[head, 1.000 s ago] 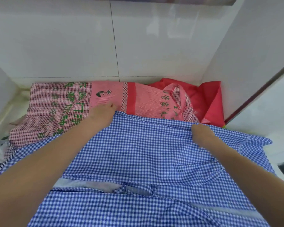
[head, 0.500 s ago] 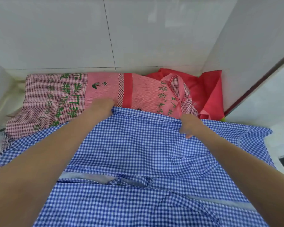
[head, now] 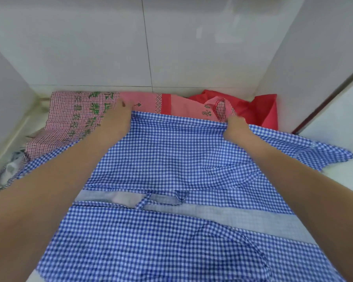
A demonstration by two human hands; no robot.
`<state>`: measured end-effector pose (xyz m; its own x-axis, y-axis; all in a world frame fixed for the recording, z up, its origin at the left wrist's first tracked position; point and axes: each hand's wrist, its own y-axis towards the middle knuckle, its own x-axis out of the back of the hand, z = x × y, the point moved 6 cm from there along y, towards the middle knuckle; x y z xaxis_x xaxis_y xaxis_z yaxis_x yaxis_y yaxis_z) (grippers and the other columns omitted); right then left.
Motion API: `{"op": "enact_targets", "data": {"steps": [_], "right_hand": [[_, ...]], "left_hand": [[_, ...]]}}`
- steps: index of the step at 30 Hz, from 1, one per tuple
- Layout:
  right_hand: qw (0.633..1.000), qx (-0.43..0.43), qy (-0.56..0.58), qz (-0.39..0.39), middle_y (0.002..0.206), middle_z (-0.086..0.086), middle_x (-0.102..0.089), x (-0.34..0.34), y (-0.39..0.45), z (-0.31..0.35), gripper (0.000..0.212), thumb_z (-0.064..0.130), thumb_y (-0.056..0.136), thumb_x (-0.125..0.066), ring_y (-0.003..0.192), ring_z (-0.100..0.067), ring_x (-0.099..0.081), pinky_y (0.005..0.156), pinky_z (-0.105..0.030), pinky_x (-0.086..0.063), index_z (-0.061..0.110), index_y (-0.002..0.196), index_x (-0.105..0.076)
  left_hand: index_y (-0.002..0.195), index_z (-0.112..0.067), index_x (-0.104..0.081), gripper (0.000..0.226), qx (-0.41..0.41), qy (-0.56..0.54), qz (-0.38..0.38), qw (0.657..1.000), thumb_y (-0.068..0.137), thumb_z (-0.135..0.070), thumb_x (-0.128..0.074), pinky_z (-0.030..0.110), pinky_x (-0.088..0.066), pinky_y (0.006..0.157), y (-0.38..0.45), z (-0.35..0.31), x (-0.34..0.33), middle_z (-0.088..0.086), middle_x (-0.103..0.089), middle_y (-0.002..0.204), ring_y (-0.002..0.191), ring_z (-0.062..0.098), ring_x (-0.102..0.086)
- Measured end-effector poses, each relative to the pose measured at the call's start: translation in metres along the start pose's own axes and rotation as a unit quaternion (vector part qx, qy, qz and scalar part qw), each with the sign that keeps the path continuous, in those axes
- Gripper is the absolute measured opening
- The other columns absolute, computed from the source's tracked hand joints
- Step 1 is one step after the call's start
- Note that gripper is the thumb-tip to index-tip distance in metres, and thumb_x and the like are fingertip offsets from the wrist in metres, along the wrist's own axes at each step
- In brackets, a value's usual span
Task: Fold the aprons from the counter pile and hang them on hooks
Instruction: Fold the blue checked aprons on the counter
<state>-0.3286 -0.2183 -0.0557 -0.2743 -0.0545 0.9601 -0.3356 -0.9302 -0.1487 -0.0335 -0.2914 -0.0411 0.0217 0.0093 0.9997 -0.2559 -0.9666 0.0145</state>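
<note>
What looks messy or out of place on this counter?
The blue checked apron lies crooked and rumpled, its right corner sticking out sideways. Behind it, a red cloth sits bunched in the corner. Nothing looks spilled or torn.

Arms: two bare forearms, no sleeves in view.
Left hand [head: 118,121]: no ring, no glove.
Right hand [head: 235,129]: likewise bare.
</note>
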Motion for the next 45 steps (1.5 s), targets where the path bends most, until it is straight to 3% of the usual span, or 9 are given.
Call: {"op": "enact_targets", "data": {"steps": [4,7,10,13,17,20,25,32,45], "right_hand": [[0.992,0.122,0.031,-0.011,0.135,-0.018,-0.036,-0.02,-0.036,0.005,0.044,-0.005,0.086,-0.054,0.102,-0.036,-0.056,0.084,-0.039,-0.046,-0.001,0.129,-0.043],[0.976,0.181,0.052,0.109,0.102,-0.006,-0.059,-0.047,-0.081,0.008,0.018,0.013,0.088,-0.063,0.09,-0.022,-0.06,0.082,-0.032,-0.048,0.005,0.104,-0.062],[0.923,0.152,0.023,0.352,0.076,0.011,-0.058,-0.087,-0.139,-0.003,0.014,0.031,0.084,-0.07,0.077,-0.008,-0.055,0.072,-0.021,-0.045,0.018,0.082,-0.064],[0.889,0.115,-0.057,0.439,0.085,0.013,-0.052,-0.121,-0.177,-0.036,0.02,0.034,0.082,-0.072,0.086,-0.013,-0.051,0.08,-0.028,-0.042,0.021,0.087,-0.057],[0.896,0.073,-0.111,0.424,0.084,0.001,-0.046,-0.139,-0.195,-0.064,0.027,0.027,0.085,-0.067,0.074,-0.016,-0.044,0.061,-0.027,-0.034,0.008,0.096,-0.052],[0.894,0.07,-0.165,0.41,0.073,0.0,-0.045,-0.136,-0.201,-0.073,0.016,0.017,0.088,-0.061,0.06,-0.013,-0.041,0.054,-0.026,-0.033,0.004,0.095,-0.058],[0.959,0.03,-0.13,0.249,0.126,-0.011,-0.052,-0.102,-0.177,-0.079,0.025,0.023,0.095,-0.055,0.116,-0.028,-0.051,0.09,-0.031,-0.042,0.006,0.113,-0.059],[0.966,-0.03,-0.142,0.214,0.121,-0.008,-0.056,-0.121,-0.169,-0.073,0.023,0.009,0.095,-0.047,0.116,-0.028,-0.051,0.108,-0.054,-0.023,0.011,0.118,-0.053],[0.988,0.125,-0.085,-0.001,0.124,-0.015,-0.047,-0.054,-0.098,-0.01,0.043,0.022,0.09,-0.062,0.117,-0.03,-0.044,0.095,-0.039,-0.043,0.004,0.125,-0.046]], "left_hand": [[0.11,-0.011,-0.052,0.019,-0.105,-0.072,0.053,0.99,0.092,-0.007,-0.051,0.033,-0.043,0.064,-0.063,-0.019,-0.027,0.007,-0.05,0.112,0.082,0.029,-0.057],[0.097,-0.02,-0.056,0.009,-0.124,-0.27,0.345,0.891,0.091,-0.016,-0.061,0.015,-0.045,0.065,-0.13,-0.04,-0.083,-0.006,-0.055,0.088,0.08,0.014,-0.056],[0.109,-0.023,-0.056,0.026,-0.191,-0.169,0.456,0.853,0.087,-0.031,-0.066,0.02,-0.045,0.077,-0.171,-0.041,-0.115,-0.008,-0.057,0.101,0.09,0.009,-0.054],[0.115,-0.02,-0.055,0.031,-0.219,-0.072,0.473,0.85,0.091,-0.039,-0.058,0.018,-0.037,0.071,-0.183,-0.036,-0.122,-0.011,-0.05,0.092,0.081,0.006,-0.047],[0.118,-0.012,-0.058,0.037,-0.222,0.002,0.494,0.841,0.094,-0.039,-0.054,0.028,-0.042,0.077,-0.191,-0.034,-0.122,0.0,-0.056,0.1,0.089,0.021,-0.055],[0.091,-0.017,-0.059,0.018,-0.207,0.016,0.474,0.856,0.093,-0.035,-0.057,0.024,-0.035,0.062,-0.186,-0.032,-0.123,-0.003,-0.051,0.075,0.064,0.014,-0.047],[0.103,-0.016,-0.059,0.019,-0.185,0.042,0.368,0.91,0.096,-0.032,-0.052,0.025,-0.034,0.066,-0.162,-0.031,-0.102,-0.008,-0.048,0.08,0.076,0.013,-0.047],[0.137,-0.019,-0.034,0.047,-0.253,0.018,0.173,0.952,0.093,-0.016,-0.052,0.031,-0.042,0.091,-0.182,-0.068,-0.084,0.002,-0.036,0.131,0.119,0.021,-0.04],[0.132,-0.027,-0.031,0.051,-0.288,0.016,0.339,0.896,0.091,-0.001,-0.048,0.035,-0.042,0.061,-0.179,-0.094,-0.125,0.005,-0.038,0.119,0.079,0.021,-0.049]]}}
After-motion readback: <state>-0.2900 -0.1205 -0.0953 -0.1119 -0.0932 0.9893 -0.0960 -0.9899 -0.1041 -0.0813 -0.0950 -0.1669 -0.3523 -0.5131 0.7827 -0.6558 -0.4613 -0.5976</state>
